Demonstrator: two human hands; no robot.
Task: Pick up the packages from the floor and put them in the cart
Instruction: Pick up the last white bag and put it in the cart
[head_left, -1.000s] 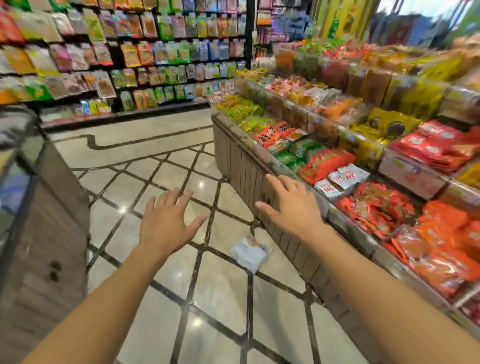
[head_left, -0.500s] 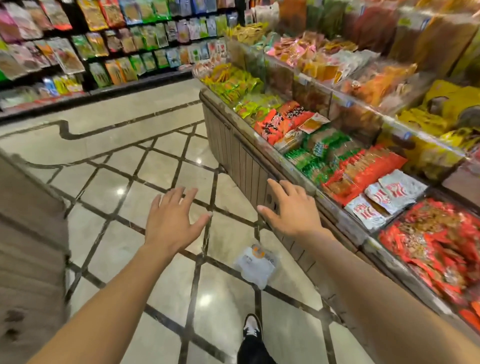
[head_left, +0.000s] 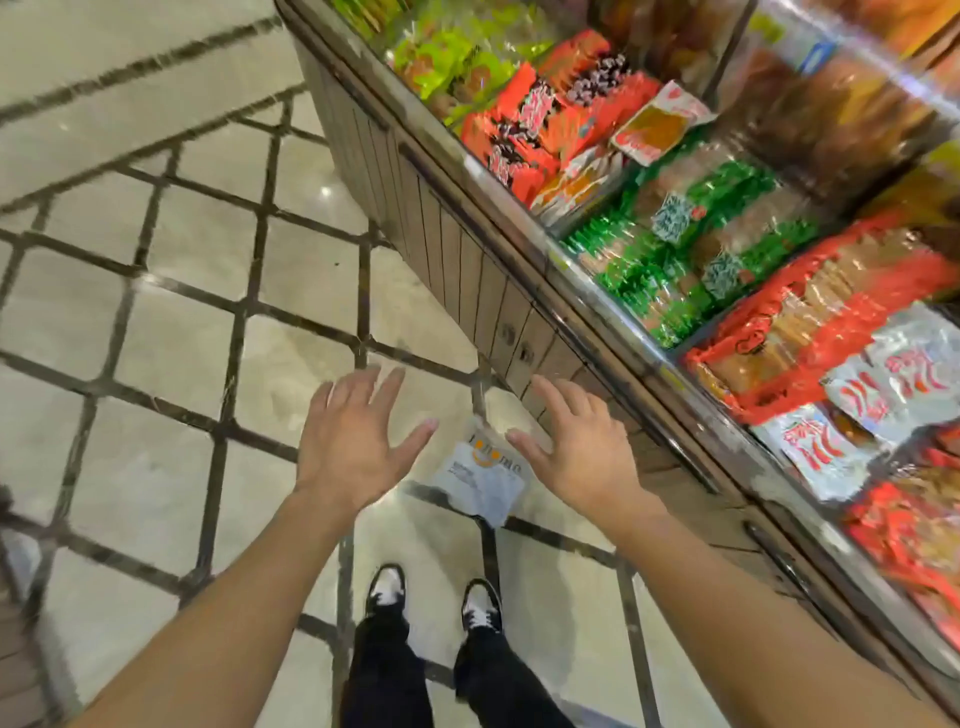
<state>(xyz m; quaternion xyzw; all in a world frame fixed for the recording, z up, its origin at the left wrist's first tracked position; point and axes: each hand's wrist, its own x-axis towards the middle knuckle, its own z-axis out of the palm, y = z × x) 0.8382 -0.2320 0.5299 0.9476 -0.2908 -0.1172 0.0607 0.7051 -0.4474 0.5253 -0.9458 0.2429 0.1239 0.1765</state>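
Observation:
A white package (head_left: 480, 480) with an orange mark lies flat on the tiled floor, close to the foot of the display counter and just ahead of my shoes. My left hand (head_left: 353, 441) hovers above the floor to the package's left, fingers spread and straight, holding nothing. On the other side, my right hand (head_left: 576, 441) is stretched out palm down over the package's right edge, fingers also spread and empty. Both hands are apart from the package. No cart is in view.
A long wooden display counter (head_left: 457, 249) with a clear front rail runs diagonally along the right, its bins full of snack packs (head_left: 691, 234). My two black-and-white shoes (head_left: 431, 603) stand on the floor. Open tiled floor (head_left: 171, 338) stretches to the left.
My view has tilted down and moved closer to the package; both shoes now show. Both hands stay spread and empty, now flanking the package from above.

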